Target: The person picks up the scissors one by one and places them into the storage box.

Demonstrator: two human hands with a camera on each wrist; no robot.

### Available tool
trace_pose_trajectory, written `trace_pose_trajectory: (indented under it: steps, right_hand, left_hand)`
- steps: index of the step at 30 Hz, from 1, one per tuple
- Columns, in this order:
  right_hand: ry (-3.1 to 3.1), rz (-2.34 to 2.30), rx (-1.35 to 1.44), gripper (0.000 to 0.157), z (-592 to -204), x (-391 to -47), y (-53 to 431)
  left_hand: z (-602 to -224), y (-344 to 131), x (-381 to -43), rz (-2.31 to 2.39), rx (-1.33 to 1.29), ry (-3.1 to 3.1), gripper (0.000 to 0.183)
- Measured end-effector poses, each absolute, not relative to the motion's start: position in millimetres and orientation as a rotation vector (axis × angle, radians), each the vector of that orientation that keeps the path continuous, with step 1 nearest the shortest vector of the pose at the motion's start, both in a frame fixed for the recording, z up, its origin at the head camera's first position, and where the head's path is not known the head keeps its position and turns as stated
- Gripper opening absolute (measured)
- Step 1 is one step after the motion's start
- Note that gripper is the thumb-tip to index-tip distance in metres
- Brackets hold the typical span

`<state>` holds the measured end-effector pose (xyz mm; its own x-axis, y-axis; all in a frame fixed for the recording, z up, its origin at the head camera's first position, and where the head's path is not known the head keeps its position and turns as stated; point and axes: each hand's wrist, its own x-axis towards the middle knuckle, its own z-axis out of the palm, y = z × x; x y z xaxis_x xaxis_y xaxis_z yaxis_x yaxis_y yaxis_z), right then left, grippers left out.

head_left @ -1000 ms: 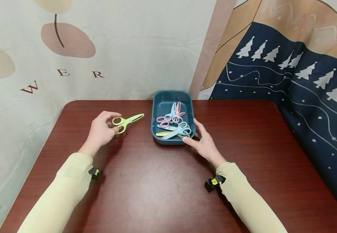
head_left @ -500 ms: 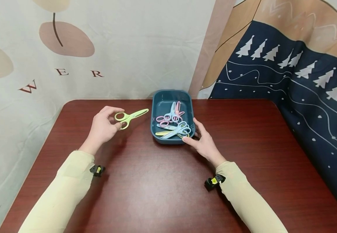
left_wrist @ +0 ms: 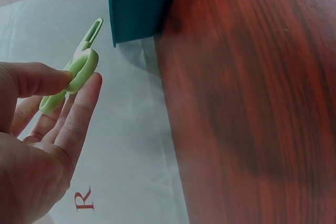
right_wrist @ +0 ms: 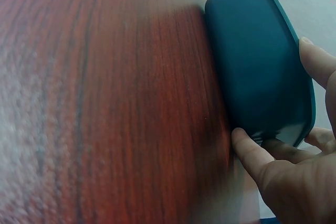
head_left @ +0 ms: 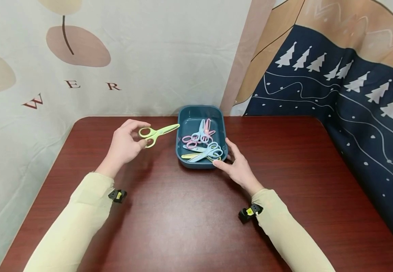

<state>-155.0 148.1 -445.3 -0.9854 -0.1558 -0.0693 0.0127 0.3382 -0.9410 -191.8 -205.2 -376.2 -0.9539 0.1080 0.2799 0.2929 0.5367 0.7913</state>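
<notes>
My left hand [head_left: 127, 142] pinches a pair of light green scissors [head_left: 153, 133] by the finger loops. In the left wrist view the thumb presses on one loop of the green scissors [left_wrist: 84, 72]. The blades point right, with the tips over the left rim of a dark blue plastic bin [head_left: 200, 108]. My right hand [head_left: 238, 166] grips the bin's near right corner, thumb at the rim. In the right wrist view the fingers lie along the bin's outer wall [right_wrist: 257, 61]. Several scissors lie inside, among them blue scissors [head_left: 210, 151] and pink scissors [head_left: 191, 142].
The bin stands at the back edge of a dark red wood-grain table [head_left: 182, 219]. Behind the table hangs a pale printed cloth [head_left: 162, 56]. To the right is a navy cloth with white trees [head_left: 318, 87].
My left hand has moved right and slightly away with the green scissors, bringing their tips to the bin's left rim. The right hand and the bin have stayed in place.
</notes>
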Motion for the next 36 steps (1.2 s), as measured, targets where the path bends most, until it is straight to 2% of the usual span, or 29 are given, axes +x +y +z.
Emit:
trace_pose_trajectory:
  steps: [36]
  right_hand:
    - [2.439,-1.732,-0.133,0.091,-443.5,-153.4,147.4]
  left_hand:
    - [-350.6,-168.1,-209.5,-1.416,-0.416,-2.692,0.042]
